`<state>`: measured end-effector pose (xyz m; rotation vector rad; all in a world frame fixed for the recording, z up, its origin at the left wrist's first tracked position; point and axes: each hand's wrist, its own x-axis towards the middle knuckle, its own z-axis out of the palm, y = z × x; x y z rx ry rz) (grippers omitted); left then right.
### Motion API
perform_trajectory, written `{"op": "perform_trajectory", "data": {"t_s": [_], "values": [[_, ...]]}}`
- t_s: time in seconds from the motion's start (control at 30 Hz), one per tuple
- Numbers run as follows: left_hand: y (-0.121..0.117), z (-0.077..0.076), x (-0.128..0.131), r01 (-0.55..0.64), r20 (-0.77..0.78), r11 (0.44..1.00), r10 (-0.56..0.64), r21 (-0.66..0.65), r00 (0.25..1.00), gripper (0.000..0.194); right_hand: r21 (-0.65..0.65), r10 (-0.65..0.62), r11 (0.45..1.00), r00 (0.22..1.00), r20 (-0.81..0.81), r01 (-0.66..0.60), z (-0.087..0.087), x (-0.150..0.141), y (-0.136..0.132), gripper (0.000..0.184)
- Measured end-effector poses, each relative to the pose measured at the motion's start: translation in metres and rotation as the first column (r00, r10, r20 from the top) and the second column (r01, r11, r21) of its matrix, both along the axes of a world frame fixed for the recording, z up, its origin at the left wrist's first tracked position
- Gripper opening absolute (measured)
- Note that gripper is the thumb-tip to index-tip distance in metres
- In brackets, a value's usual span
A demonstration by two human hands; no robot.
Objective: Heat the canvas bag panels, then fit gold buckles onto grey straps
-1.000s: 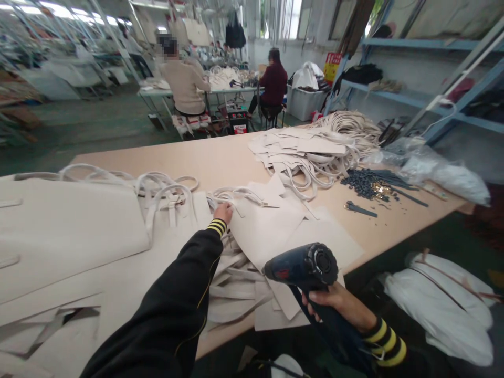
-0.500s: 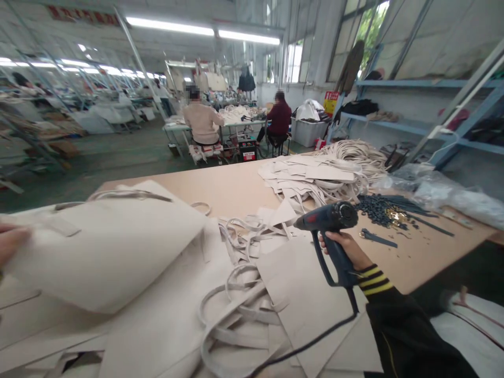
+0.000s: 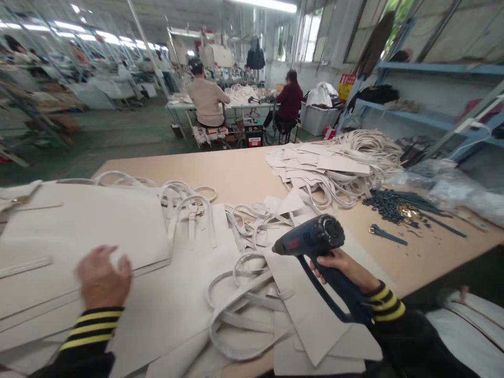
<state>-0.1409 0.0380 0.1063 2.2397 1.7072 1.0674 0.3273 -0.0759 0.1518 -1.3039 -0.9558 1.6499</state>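
Left of the heat gun [image 3: 311, 236]: stacked beige panels [image 3: 106, 215]. Look light, bendy, smooth-faced; probably slide over each other and mark if creased. Best taken by an edge or corner. Left hand [image 3: 103, 275] at the stack, motion-blurred, fingers parted, nothing seen in them; touching the top panel or just above it, can't tell. Strap loops [image 3: 252, 302] just left of the heat gun: narrow, soft, likely to tangle; pick up one at a time. Heat gun itself: held over loose beige sheets [image 3: 315, 320], nozzle toward the left, right hand's [image 3: 342, 269] fingers wrapped round the handle. Rigid, probably middling weight, top-heavy; hold by the handle, avoid the nozzle, may be hot. Whether it's on, can't tell.

Tabletop [image 3: 189, 165]: pale brown, flat, runs beyond the heat gun. Beige pile [image 3: 318, 165] beyond the heat gun; to its right, small dark pieces [image 3: 384, 205], dark buckled strap [image 3: 389, 235], gold-coloured bits [image 3: 409, 212], then clear plastic [image 3: 452, 181].

Room: green floor [image 3: 106, 131] far left of the heat gun; person in beige [image 3: 207, 100] and person in dark red [image 3: 290, 100] seated well beyond it; blue shelf [image 3: 437, 67] beyond and right.
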Motion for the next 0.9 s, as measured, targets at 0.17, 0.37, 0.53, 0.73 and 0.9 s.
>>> {"op": "perform_trajectory", "data": {"t_s": [0.17, 0.37, 0.53, 0.73, 0.9], "values": [[-0.002, -0.067, 0.154, 0.226, -0.048, 0.916, -0.256, -0.330, 0.965, 0.019, -0.052, 0.009, 0.999, 1.000, -0.005, -0.009, -0.007, -0.009, -0.039, 0.027], [0.011, -0.094, 0.286, 0.278, -0.133, 0.840, -0.378, -0.466, 0.916, 0.013, -0.106, -0.129, 0.985, 0.989, 0.076, 0.136, -0.001, 0.026, -0.102, 0.024], [0.038, -0.012, 0.337, 0.411, -0.126, 0.832, -0.484, -0.371, 0.866, 0.006, -0.066, -0.517, 0.841, 0.834, 0.193, 0.537, 0.025, 0.062, -0.160, 0.031], [0.049, 0.159, 0.350, 0.586, -0.120, 0.810, -0.581, 0.005, 0.805, 0.018, 0.026, -0.871, 0.487, 0.484, 0.086, 0.873, 0.063, 0.116, -0.208, 0.031], [-0.007, 0.119, 0.345, 0.776, -0.306, 0.630, -0.732, 0.034, 0.608, 0.024, 0.075, -0.922, 0.386, 0.381, 0.073, 0.919, 0.070, 0.127, -0.223, 0.023]]}}
